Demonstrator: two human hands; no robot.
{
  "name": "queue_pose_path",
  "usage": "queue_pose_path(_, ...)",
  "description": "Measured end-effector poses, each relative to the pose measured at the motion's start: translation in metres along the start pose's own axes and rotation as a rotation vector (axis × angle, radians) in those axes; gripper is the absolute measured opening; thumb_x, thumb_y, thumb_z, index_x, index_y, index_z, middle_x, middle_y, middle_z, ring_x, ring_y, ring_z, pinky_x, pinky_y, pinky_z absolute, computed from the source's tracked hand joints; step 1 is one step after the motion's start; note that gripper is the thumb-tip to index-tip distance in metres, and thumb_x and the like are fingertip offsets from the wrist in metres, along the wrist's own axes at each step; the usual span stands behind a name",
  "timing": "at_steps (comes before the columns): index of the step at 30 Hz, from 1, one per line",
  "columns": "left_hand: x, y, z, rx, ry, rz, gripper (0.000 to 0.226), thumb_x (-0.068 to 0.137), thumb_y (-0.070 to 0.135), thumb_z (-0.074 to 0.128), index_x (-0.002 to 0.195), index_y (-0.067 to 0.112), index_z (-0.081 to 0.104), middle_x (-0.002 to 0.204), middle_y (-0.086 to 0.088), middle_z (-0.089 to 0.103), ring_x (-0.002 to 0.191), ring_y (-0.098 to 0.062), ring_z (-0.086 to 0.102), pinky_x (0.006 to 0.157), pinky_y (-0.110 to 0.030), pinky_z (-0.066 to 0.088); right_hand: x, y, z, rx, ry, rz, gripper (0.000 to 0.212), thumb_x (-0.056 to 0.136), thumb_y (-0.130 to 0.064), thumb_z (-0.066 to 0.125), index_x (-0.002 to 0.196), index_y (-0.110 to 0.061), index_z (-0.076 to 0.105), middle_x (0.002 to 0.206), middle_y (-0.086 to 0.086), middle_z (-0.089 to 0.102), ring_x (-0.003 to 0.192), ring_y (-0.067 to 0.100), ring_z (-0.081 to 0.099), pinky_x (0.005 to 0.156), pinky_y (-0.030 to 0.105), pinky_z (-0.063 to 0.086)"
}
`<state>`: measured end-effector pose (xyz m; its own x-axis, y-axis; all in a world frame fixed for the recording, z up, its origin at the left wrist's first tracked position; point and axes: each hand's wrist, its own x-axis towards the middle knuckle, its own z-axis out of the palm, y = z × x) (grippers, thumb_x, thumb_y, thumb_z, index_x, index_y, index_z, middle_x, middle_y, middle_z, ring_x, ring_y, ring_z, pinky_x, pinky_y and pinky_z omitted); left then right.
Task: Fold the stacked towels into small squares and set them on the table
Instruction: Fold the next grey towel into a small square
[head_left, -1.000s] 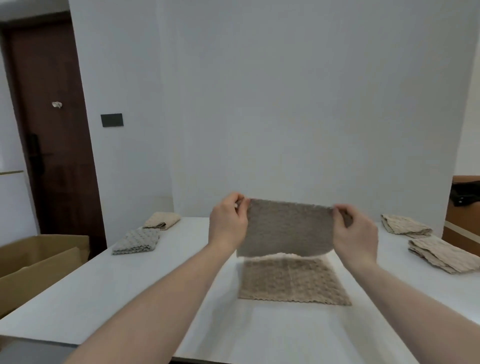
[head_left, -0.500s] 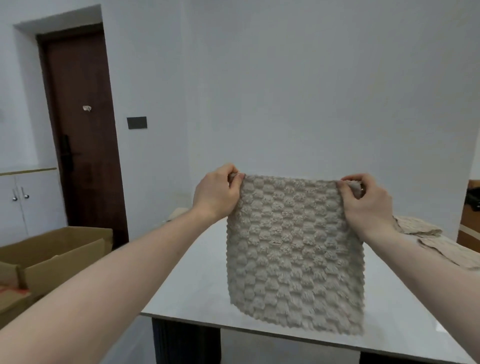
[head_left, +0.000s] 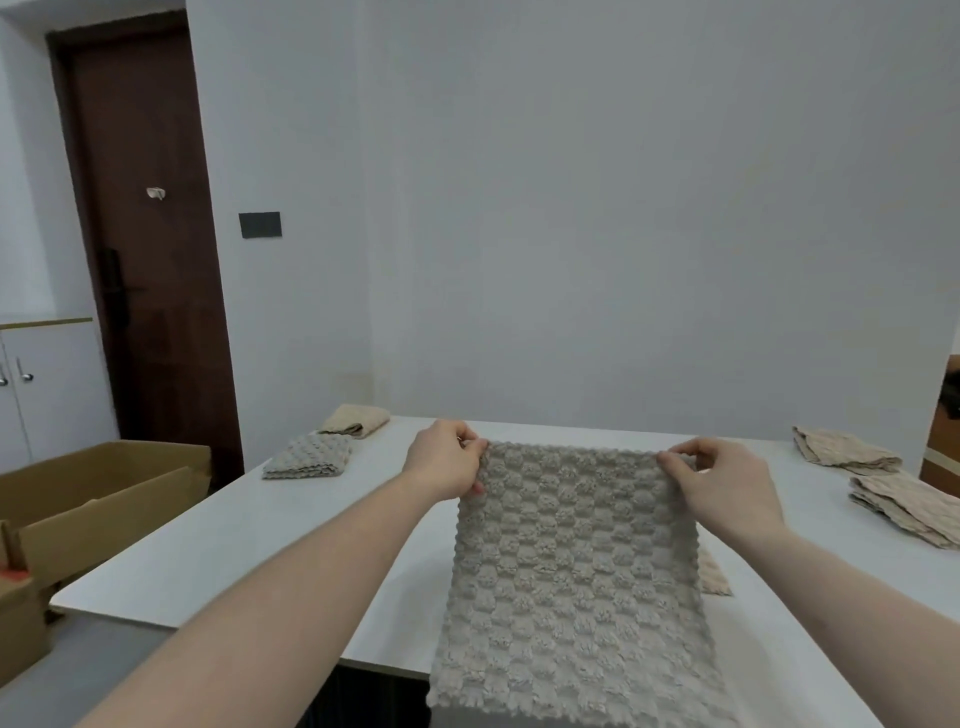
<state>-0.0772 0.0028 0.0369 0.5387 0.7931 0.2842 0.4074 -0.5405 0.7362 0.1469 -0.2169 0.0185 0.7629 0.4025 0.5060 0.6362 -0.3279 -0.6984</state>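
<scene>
A grey-beige bobbled towel (head_left: 571, 582) hangs spread open in front of me over the white table (head_left: 270, 530). My left hand (head_left: 448, 460) pinches its top left corner and my right hand (head_left: 719, 486) pinches its top right corner. Its lower edge drops past the table's near edge. Behind it, a corner of another beige towel (head_left: 714, 579) shows flat on the table. Two folded towels lie at the far left: a grey one (head_left: 309, 456) and a beige one (head_left: 356, 420). Unfolded beige towels (head_left: 906, 501) are piled at the right.
An open cardboard box (head_left: 88, 499) stands on the floor left of the table. A dark wooden door (head_left: 150, 260) and a white cabinet (head_left: 47, 395) are beyond it. A white wall runs behind the table. A brown piece of furniture (head_left: 943, 447) sits at the far right.
The towel, held half-height a second ago, now hangs at full length from my two hands. My hands have come lower and nearer the table; the view has tilted down.
</scene>
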Motion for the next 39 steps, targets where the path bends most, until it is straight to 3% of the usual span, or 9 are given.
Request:
queue_pose_path(4,0.014,-0.007,0.018,-0.102,0.084,-0.033,0.018,0.101,0.034,0.059,0.092,0.021,0.068,0.072,0.003,0.077,0.065,-0.008,0.074,0.06,-0.027,0.054,0.013,0.011,0.018,0.077,-0.017,0.017,0.012,0.091,-0.035,0.072,0.08,-0.029,0.073,0.076,-0.008,0.074,0.068,0.015,0.073,0.08,0.039,0.059)
queue_pose_path(8,0.022,-0.014,0.029,-0.098,0.107,-0.002,0.017,0.1,0.036,0.061,0.087,0.026,0.068,0.087,0.006,0.074,0.084,-0.016,0.072,0.076,-0.033,0.057,0.019,0.018,0.028,0.095,-0.018,0.0,0.011,0.095,-0.031,0.069,0.085,-0.027,0.072,0.084,-0.008,0.073,0.088,0.015,0.069,0.082,0.036,0.054)
queue_pose_path(16,-0.014,-0.038,0.03,0.021,0.04,0.194,0.018,0.101,0.033,0.061,0.084,0.027,0.064,0.08,0.011,0.068,0.075,-0.008,0.067,0.066,-0.025,0.046,-0.012,0.026,0.023,0.023,-0.118,-0.1,0.014,0.096,-0.026,0.067,0.082,-0.028,0.067,0.083,-0.014,0.071,0.086,0.001,0.066,0.069,0.028,0.046)
queue_pose_path(23,-0.058,-0.065,0.021,0.054,-0.01,0.243,0.016,0.1,0.034,0.062,0.084,0.031,0.064,0.081,0.012,0.071,0.074,-0.003,0.067,0.077,-0.029,0.054,-0.061,0.035,-0.001,-0.045,-0.216,-0.181,0.015,0.096,-0.028,0.066,0.082,-0.034,0.065,0.083,-0.019,0.07,0.089,-0.002,0.065,0.077,0.031,0.054)
queue_pose_path(26,-0.078,-0.076,0.023,0.075,-0.045,0.243,0.016,0.098,0.034,0.063,0.083,0.031,0.065,0.077,0.012,0.069,0.069,-0.003,0.064,0.071,-0.025,0.051,-0.084,0.04,-0.008,-0.076,-0.26,-0.201,0.016,0.095,-0.027,0.067,0.081,-0.035,0.065,0.083,-0.02,0.07,0.079,-0.004,0.066,0.073,0.028,0.054)
queue_pose_path(28,-0.089,-0.082,0.025,0.096,-0.069,0.242,0.013,0.096,0.036,0.063,0.083,0.032,0.066,0.081,0.016,0.07,0.077,-0.001,0.065,0.076,-0.026,0.054,-0.096,0.045,-0.01,-0.112,-0.288,-0.211,0.017,0.094,-0.028,0.068,0.079,-0.035,0.064,0.082,-0.021,0.07,0.075,-0.004,0.066,0.071,0.027,0.054)
queue_pose_path(35,-0.109,-0.093,0.03,0.181,-0.152,0.239,0.009,0.094,0.034,0.061,0.088,0.031,0.067,0.087,0.017,0.069,0.088,-0.001,0.063,0.086,-0.033,0.055,-0.117,0.065,-0.009,-0.189,-0.367,-0.283,0.016,0.089,-0.029,0.07,0.077,-0.037,0.062,0.083,-0.026,0.068,0.086,-0.002,0.064,0.079,0.031,0.054)
queue_pose_path(39,-0.111,-0.098,0.03,0.21,-0.163,0.237,0.008,0.094,0.034,0.06,0.089,0.032,0.067,0.089,0.018,0.068,0.086,-0.002,0.062,0.086,-0.031,0.054,-0.122,0.07,-0.009,-0.205,-0.385,-0.322,0.017,0.085,-0.029,0.072,0.074,-0.038,0.063,0.083,-0.024,0.066,0.09,-0.002,0.059,0.081,0.026,0.049)
